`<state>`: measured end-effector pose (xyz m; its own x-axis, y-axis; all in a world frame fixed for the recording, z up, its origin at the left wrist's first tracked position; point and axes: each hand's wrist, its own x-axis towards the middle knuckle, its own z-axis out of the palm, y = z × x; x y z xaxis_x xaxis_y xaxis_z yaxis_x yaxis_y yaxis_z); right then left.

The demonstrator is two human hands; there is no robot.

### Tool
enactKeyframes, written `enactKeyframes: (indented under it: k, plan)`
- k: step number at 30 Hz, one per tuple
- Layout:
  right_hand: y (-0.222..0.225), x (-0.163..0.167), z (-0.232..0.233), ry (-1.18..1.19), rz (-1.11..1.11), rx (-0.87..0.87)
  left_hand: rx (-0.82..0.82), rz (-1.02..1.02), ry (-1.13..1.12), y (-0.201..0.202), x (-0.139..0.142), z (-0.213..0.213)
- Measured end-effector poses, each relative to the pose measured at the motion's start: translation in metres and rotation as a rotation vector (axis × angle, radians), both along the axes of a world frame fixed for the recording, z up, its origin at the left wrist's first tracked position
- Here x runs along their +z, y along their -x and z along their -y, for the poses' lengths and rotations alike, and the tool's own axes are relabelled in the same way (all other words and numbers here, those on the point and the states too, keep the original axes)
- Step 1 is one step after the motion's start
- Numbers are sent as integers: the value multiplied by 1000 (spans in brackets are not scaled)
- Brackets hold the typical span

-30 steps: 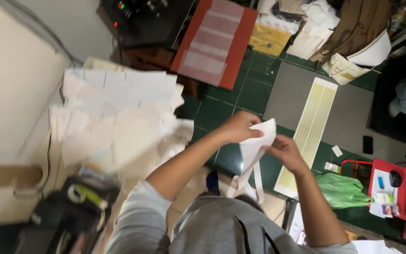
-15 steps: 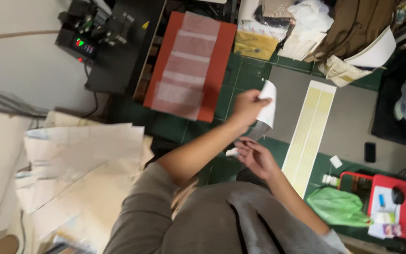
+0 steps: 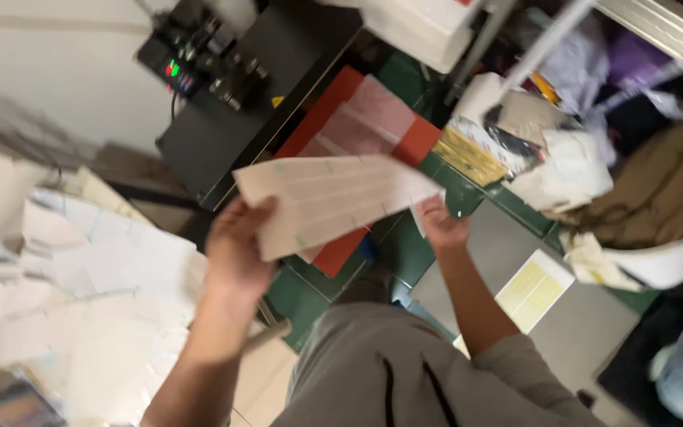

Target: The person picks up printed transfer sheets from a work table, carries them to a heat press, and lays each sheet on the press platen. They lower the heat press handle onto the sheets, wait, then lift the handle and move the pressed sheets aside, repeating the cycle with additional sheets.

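Head view | left hand (image 3: 235, 249) fingers clenched on long pale sheet (image 3: 333, 198), held above red press pad (image 3: 341, 119) | right hand (image 3: 443, 225) grips sheet's other end, fingers partly hidden | motion blur; paper pile (image 3: 81, 300) indistinct

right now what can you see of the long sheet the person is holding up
The sheet is a long, pale cream strip that looks like thin paper or film, with faint lines along its length and small greenish marks near the edges. It is held roughly flat and tilted, over the red pad of the black press. The left hand grips its lower left end; the right hand meets its right end.
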<state>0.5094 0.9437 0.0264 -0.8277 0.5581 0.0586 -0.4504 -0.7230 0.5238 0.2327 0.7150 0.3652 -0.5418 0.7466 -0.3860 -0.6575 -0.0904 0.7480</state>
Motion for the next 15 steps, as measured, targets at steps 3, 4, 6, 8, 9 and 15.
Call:
enactKeyframes:
  k: [3, 4, 6, 8, 9, 15]
  plan:
    - [19, 0, -68, -74, 504, -82, 106, -23, -17, 42, -25, 1]
    - [33, 3, -97, -130, 732, -152, 126, -25, 26, 54, -33, -3]
    - [45, 14, -148, -292, 692, -89, 152, -43, 69, 67, -51, -17]
    - [44, 22, -174, -246, 621, 3, 119, -74, 84, 67, -64, -34]
    - [47, 28, -197, -161, 554, 48, 98, -109, 49, 67, -68, -49]
    - [77, 70, -298, -198, 680, 107, 104, -275, 137, 59, -58, -101]
